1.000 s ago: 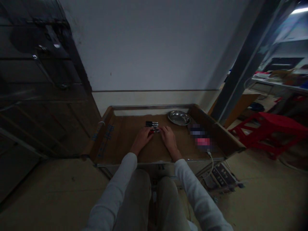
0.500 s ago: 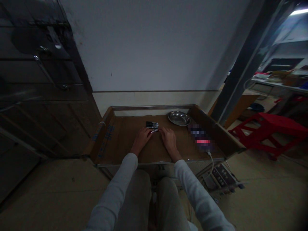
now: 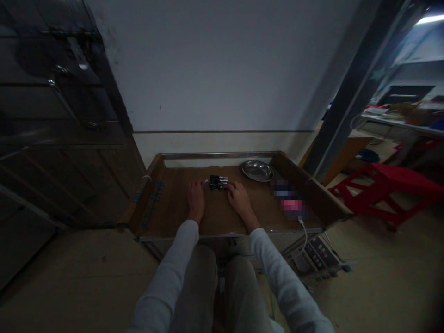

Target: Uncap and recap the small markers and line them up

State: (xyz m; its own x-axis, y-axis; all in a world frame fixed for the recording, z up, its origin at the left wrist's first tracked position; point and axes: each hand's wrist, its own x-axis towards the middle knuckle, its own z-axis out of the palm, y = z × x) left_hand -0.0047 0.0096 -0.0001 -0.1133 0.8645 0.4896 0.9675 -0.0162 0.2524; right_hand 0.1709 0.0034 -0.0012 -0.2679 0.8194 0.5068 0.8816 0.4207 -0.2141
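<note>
Several slim black pen-like sticks [image 3: 218, 179] with silvery glints lie side by side on the brown cardboard surface [image 3: 176, 194] of the bench. My right hand [image 3: 240, 198] rests just right of them, its bent fingertips closed at the right end of the nearest stick. To the left of the row is my left hand [image 3: 196, 200], fingers together and pointing away from me. A small whitish piece [image 3: 205, 181] shows at its fingertips, too small and blurred to name.
A round shiny metal dish [image 3: 257, 170] stands at the back right. In front of it lies a pixelated item [image 3: 290, 201] with a white cable [image 3: 304, 231] running over the front edge. Raised cardboard sides [image 3: 308, 199] border the bench. A red stool [image 3: 391, 185] stands at the right.
My left hand has moved left, away from the sticks. The light, slim piece formerly between both hands no longer shows there. The nearest stick now lies against the row, my right hand slightly further left.
</note>
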